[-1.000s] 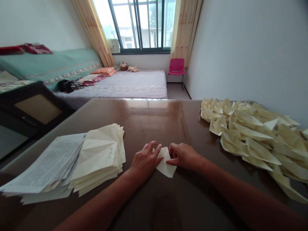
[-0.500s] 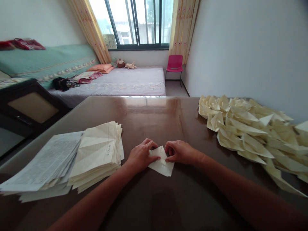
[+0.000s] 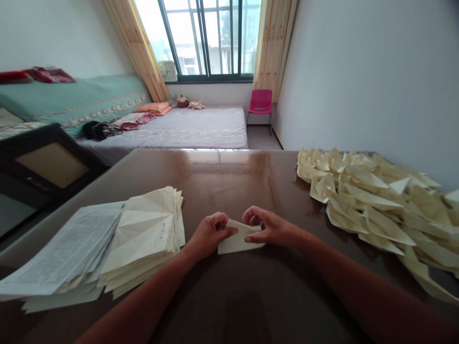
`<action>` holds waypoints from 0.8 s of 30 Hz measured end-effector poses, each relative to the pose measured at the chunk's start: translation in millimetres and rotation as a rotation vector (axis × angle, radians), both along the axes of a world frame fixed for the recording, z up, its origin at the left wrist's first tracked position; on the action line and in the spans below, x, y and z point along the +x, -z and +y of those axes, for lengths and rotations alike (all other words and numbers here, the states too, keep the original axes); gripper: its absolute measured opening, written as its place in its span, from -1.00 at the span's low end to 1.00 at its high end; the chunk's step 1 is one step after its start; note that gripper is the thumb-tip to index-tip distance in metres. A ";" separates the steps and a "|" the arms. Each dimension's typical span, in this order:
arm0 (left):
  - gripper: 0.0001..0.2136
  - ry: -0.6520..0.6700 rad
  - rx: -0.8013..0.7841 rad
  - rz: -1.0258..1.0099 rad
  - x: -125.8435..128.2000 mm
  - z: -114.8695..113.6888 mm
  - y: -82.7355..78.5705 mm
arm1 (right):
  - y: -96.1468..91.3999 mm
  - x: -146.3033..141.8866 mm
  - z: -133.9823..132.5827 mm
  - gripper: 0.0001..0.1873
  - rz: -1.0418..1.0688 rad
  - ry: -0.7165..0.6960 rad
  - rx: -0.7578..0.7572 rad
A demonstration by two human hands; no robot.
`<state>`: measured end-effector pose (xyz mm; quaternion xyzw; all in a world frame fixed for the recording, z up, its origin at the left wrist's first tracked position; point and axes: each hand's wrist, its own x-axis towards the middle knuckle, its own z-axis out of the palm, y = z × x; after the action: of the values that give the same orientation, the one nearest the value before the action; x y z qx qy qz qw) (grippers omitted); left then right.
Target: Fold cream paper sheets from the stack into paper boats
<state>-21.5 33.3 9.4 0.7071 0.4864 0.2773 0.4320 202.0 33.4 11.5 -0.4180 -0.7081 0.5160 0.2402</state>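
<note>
A small folded piece of cream paper (image 3: pixel 234 242) is at the middle of the brown table, its upper edge tilted up. My left hand (image 3: pixel 211 234) pinches its upper left corner, thumb in front and fingers curled behind. At the right end is my right hand (image 3: pixel 267 228), curved around the paper with the thumb across its front face. Its thumb and index finger stand apart, with part of the paper between them; the other fingertips are partly hidden. To the left of my left hand lies a stack of creased cream sheets (image 3: pixel 143 229).
Printed white sheets (image 3: pixel 71 248) lie beside the cream stack. A large heap of folded cream paper pieces (image 3: pixel 369 196) covers the right side of the glossy table (image 3: pixel 215 186). Beyond the table are a bed (image 3: pixel 208 126), a pink chair (image 3: pixel 260 102) and a dark cabinet (image 3: pixel 50 162).
The paper has turned from a flat diamond shape to a wider piece with a long straight lower edge. My right thumb and index finger have spread apart. The view has tilted slightly up.
</note>
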 end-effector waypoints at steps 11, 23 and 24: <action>-0.59 -0.075 -0.053 -0.301 15.9 -14.2 9.7 | 4.8 -12.0 -7.4 -0.78 -0.060 0.272 0.331; -0.81 0.283 0.733 0.720 1.6 -12.3 3.2 | -7.0 4.4 -2.0 -0.74 -0.644 -0.232 0.785; -0.81 0.290 0.719 0.740 2.3 -13.7 2.1 | -9.6 8.4 -0.5 -0.73 -0.625 -0.255 0.743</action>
<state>-19.2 19.6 7.3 0.9209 0.3778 0.0962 -0.0037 210.4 32.8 21.1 -0.3488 -0.9275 0.1045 0.0842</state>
